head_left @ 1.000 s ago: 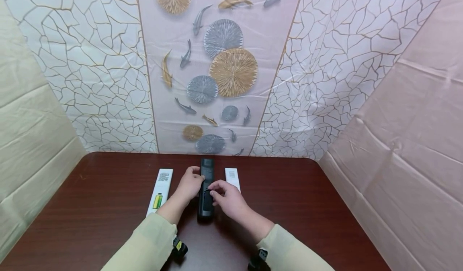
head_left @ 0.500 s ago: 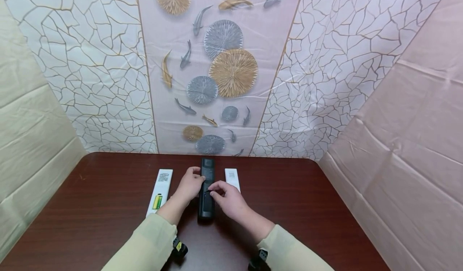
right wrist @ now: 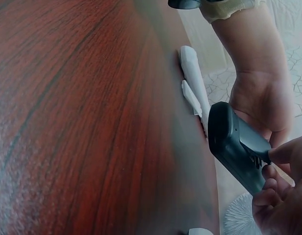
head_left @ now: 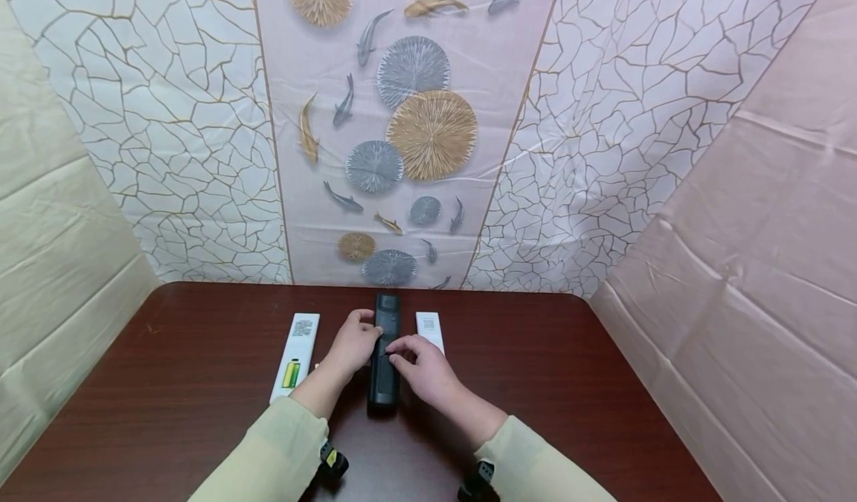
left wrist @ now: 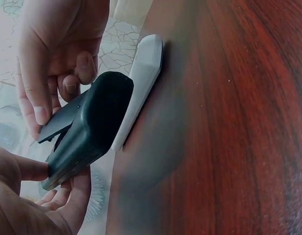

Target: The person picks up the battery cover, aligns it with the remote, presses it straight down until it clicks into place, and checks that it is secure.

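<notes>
A black remote (head_left: 384,375) lies back side up between the hands, its long side pointing away from the person. The left hand (head_left: 351,344) grips its far part, thumb on one side and fingers around the edge, as the left wrist view also shows. Between thumb and fingertips, the right hand (head_left: 425,368) pinches the end of the battery cover (left wrist: 62,117), which stands tilted up from the remote (left wrist: 104,105). In the right wrist view the raised cover (right wrist: 254,142) shows a dark gap with metal contacts under it; whether batteries are inside I cannot tell.
A white remote-like bar (head_left: 296,353) with a green battery picture lies left of the hands, and another white bar (head_left: 430,329) lies to the right, partly behind the right hand. A small white piece (right wrist: 191,98) is beside a white bar in the right wrist view.
The black remote and the left hand have shifted slightly to the right. The right hand stays at the cover's end with hardly any movement.
</notes>
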`<state>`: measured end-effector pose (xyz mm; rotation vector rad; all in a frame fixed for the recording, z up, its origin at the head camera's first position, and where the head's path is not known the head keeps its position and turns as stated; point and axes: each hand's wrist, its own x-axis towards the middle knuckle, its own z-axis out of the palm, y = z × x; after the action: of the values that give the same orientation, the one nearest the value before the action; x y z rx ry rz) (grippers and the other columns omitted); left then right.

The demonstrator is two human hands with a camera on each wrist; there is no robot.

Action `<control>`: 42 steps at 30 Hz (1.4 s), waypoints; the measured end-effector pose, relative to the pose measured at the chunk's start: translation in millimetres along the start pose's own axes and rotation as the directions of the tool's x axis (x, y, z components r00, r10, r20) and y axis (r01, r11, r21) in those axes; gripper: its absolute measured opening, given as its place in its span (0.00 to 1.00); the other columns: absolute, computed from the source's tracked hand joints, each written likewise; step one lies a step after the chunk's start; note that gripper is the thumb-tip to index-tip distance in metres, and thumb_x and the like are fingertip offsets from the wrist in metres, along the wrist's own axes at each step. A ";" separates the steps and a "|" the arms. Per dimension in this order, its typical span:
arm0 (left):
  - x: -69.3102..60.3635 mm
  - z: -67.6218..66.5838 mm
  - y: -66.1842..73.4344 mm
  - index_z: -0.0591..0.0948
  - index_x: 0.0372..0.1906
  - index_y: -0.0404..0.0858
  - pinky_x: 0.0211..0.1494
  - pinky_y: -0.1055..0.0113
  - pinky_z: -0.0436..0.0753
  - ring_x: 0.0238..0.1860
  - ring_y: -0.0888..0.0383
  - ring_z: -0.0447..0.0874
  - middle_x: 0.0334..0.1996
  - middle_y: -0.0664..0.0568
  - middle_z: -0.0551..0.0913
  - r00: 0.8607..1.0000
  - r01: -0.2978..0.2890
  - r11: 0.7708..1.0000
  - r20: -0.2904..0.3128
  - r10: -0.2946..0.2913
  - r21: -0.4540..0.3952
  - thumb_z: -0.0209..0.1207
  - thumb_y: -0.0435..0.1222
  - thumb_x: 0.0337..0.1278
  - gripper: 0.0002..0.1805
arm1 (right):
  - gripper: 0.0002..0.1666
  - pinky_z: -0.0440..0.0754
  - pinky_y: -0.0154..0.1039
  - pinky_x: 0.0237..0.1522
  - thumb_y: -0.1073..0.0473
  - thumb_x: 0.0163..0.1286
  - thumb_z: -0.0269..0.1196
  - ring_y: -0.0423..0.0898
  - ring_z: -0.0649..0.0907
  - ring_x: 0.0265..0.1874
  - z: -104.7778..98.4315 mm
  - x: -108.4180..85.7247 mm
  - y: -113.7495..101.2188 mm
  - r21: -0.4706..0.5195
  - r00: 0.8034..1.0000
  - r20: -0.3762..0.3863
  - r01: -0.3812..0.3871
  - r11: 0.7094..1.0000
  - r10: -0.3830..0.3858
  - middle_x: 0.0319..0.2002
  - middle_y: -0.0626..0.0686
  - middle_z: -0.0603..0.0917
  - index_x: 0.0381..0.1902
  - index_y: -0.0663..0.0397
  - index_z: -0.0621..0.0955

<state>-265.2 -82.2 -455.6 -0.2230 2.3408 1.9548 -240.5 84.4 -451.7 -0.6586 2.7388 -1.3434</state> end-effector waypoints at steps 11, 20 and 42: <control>-4.0 2.1 5.4 0.64 0.68 0.35 0.35 0.58 0.84 0.45 0.47 0.82 0.55 0.36 0.77 1.000 -0.008 1.000 0.005 0.008 -0.008 0.52 0.36 0.73 0.23 | 0.07 0.76 0.35 0.34 0.63 0.70 0.64 0.41 0.75 0.31 1.8 1.7 3.6 -0.009 0.999 -0.026 0.020 1.000 -0.020 0.34 0.45 0.77 0.43 0.52 0.85; -3.4 2.7 7.0 0.64 0.68 0.35 0.33 0.58 0.84 0.43 0.47 0.82 0.55 0.36 0.77 1.000 -0.005 1.000 0.001 0.005 -0.025 0.52 0.36 0.73 0.23 | 0.05 0.75 0.36 0.34 0.63 0.70 0.64 0.41 0.75 0.31 1.5 3.3 4.1 -0.011 0.999 -0.033 0.020 1.000 -0.021 0.34 0.46 0.76 0.42 0.51 0.84; -3.9 -1.9 10.8 0.62 0.69 0.37 0.33 0.59 0.84 0.46 0.46 0.82 0.58 0.35 0.75 0.999 0.042 0.992 0.004 -0.042 -0.117 0.50 0.36 0.75 0.23 | 0.29 0.82 0.47 0.34 0.61 0.73 0.58 0.48 0.78 0.39 7.1 9.9 -1.5 0.372 0.965 -0.035 -0.228 0.900 0.259 0.52 0.59 0.76 0.70 0.54 0.69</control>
<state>-263.1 -82.0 -444.2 -0.2761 2.2035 2.0733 -247.5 74.5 -453.5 -0.2285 2.4167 -1.7773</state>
